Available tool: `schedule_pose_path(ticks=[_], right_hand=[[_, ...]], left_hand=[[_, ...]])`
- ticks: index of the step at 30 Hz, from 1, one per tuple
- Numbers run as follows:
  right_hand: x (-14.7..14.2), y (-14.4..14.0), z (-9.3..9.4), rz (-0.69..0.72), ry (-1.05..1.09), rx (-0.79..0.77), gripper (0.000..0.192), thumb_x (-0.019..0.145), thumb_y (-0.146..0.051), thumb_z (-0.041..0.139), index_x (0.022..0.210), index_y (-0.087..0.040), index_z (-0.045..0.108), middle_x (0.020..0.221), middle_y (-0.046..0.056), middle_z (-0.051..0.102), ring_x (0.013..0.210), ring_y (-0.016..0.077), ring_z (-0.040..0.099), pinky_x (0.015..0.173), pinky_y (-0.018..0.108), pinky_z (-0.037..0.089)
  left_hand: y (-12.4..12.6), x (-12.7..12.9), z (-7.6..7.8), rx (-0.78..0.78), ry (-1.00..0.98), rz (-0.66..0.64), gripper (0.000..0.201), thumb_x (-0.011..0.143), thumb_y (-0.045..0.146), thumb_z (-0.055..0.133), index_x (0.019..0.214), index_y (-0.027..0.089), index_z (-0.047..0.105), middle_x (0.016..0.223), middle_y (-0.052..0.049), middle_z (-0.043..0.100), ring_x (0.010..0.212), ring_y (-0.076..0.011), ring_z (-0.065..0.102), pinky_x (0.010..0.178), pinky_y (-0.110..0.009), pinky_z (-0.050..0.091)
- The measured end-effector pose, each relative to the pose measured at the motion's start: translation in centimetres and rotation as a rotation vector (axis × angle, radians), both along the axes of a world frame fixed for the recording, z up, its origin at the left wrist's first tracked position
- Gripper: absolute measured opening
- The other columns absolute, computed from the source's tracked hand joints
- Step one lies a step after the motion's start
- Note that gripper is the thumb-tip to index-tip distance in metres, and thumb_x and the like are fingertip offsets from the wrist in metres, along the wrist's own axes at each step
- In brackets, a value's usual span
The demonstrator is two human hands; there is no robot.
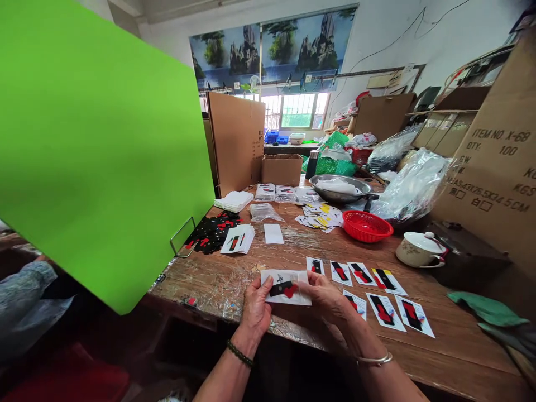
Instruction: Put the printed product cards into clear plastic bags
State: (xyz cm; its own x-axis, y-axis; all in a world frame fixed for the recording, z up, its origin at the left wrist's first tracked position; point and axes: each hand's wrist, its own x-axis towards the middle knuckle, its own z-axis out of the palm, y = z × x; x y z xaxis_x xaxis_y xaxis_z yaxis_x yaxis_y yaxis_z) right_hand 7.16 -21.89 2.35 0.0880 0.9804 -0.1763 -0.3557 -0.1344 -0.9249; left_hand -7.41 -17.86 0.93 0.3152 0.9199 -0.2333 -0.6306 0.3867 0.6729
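Observation:
Between my two hands, over the table's front edge, is a white printed card (pixel 299 277) with a black and red piece on it. My left hand (pixel 256 306) pinches its left end, thumb on top. My right hand (pixel 325 293) has its fingers closed on the right end. Whether a clear bag surrounds the card I cannot tell. Right of my hands, several similar cards (pixel 412 316) with black and red pieces lie in two rows. A stack of printed cards (pixel 238 239) lies ahead on the left, beside a pile of black and red pieces (pixel 211 231). A blank white card (pixel 273 234) is nearby.
A large green panel (pixel 104 145) with a metal handle (pixel 183 237) stands at the left. Beyond are clear bags (pixel 263 212), a red basket (pixel 367 225), a pan (pixel 341 190) and a lidded mug (pixel 420 249). Cartons (pixel 238 145) rise behind. A patterned sleeve (pixel 27 285) shows far left.

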Motion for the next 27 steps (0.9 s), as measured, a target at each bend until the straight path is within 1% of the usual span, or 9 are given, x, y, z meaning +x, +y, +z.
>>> schedule_pose_path(ticks=[2,5,8,13,15,19,21,25,27], right_hand=[[0.3,0.1,0.1,-0.021,-0.017,0.0,0.044,0.045,-0.043,0.091,0.071,-0.014,0.071,0.064,0.005,0.072,0.052,0.0158,0.061,0.052,0.024,0.045],[0.7,0.7,-0.1,-0.048,-0.119,-0.038,0.039,0.045,-0.04,0.089,0.061,-0.015,0.064,0.052,0.001,0.065,0.04,0.0119,0.052,0.042,0.022,0.038],[1.0,1.2,0.0,0.002,-0.226,-0.053,0.032,0.049,-0.035,0.086,0.057,-0.017,0.061,0.048,-0.002,0.062,0.038,0.0096,0.047,0.039,0.02,0.034],[1.0,1.6,1.2,0.152,-0.336,-0.083,0.021,0.05,-0.026,0.08,0.055,-0.016,0.061,0.048,-0.001,0.061,0.039,0.0098,0.048,0.039,0.018,0.033],[1.2,1.7,1.6,0.209,-0.342,-0.078,0.02,0.052,-0.028,0.079,0.059,-0.016,0.064,0.05,-0.001,0.063,0.04,0.0102,0.05,0.04,0.018,0.034],[1.9,1.9,2.1,0.334,-0.303,-0.037,0.022,0.061,-0.037,0.074,0.069,-0.017,0.069,0.06,0.002,0.068,0.046,0.011,0.054,0.042,0.017,0.035],[2.0,2.1,2.1,0.325,-0.329,-0.026,0.022,0.06,-0.037,0.073,0.066,-0.016,0.068,0.058,0.001,0.067,0.044,0.01,0.051,0.042,0.018,0.034],[1.6,2.5,2.5,0.209,-0.481,-0.085,0.018,0.05,-0.026,0.073,0.055,-0.017,0.058,0.047,-0.004,0.058,0.04,0.0071,0.043,0.04,0.018,0.029],[1.6,2.7,2.8,0.271,-0.532,-0.113,0.016,0.051,-0.025,0.072,0.057,-0.017,0.06,0.05,-0.003,0.061,0.042,0.0077,0.046,0.041,0.018,0.03]], left_hand=[[0.0,-0.1,0.0,0.014,0.01,-0.003,0.035,0.053,0.022,0.089,0.082,0.012,0.073,0.08,-0.008,0.076,0.069,-0.0199,0.07,0.069,-0.03,0.055],[-0.1,-0.6,-0.2,0.028,0.067,-0.077,0.033,0.05,0.018,0.09,0.077,0.011,0.072,0.072,-0.007,0.074,0.061,-0.0172,0.067,0.062,-0.028,0.053],[0.2,-1.4,-0.2,0.069,0.172,-0.172,0.032,0.053,0.024,0.089,0.078,0.013,0.072,0.071,-0.006,0.074,0.058,-0.0165,0.065,0.058,-0.026,0.05],[1.7,-2.5,0.9,0.352,0.468,-0.32,0.023,0.059,0.031,0.086,0.067,0.013,0.073,0.064,-0.004,0.069,0.053,-0.0102,0.056,0.051,-0.02,0.039],[2.2,-2.8,1.3,0.372,0.475,-0.332,0.024,0.057,0.032,0.087,0.061,0.014,0.071,0.059,-0.003,0.067,0.051,-0.0094,0.053,0.051,-0.02,0.037],[2.2,-2.8,1.1,0.31,0.424,-0.313,0.03,0.055,0.037,0.087,0.063,0.014,0.07,0.06,-0.003,0.067,0.05,-0.0109,0.054,0.052,-0.022,0.039],[2.1,-2.6,0.8,0.324,0.439,-0.293,0.031,0.056,0.039,0.086,0.065,0.014,0.07,0.061,-0.003,0.066,0.051,-0.0112,0.054,0.052,-0.022,0.039],[2.0,-2.4,0.3,0.421,0.534,-0.269,0.03,0.06,0.039,0.083,0.065,0.013,0.07,0.06,0.0,0.063,0.053,-0.0094,0.051,0.054,-0.022,0.037],[2.1,-2.4,0.2,0.433,0.55,-0.27,0.03,0.06,0.039,0.082,0.065,0.013,0.069,0.059,0.001,0.061,0.054,-0.0092,0.05,0.054,-0.022,0.037]])
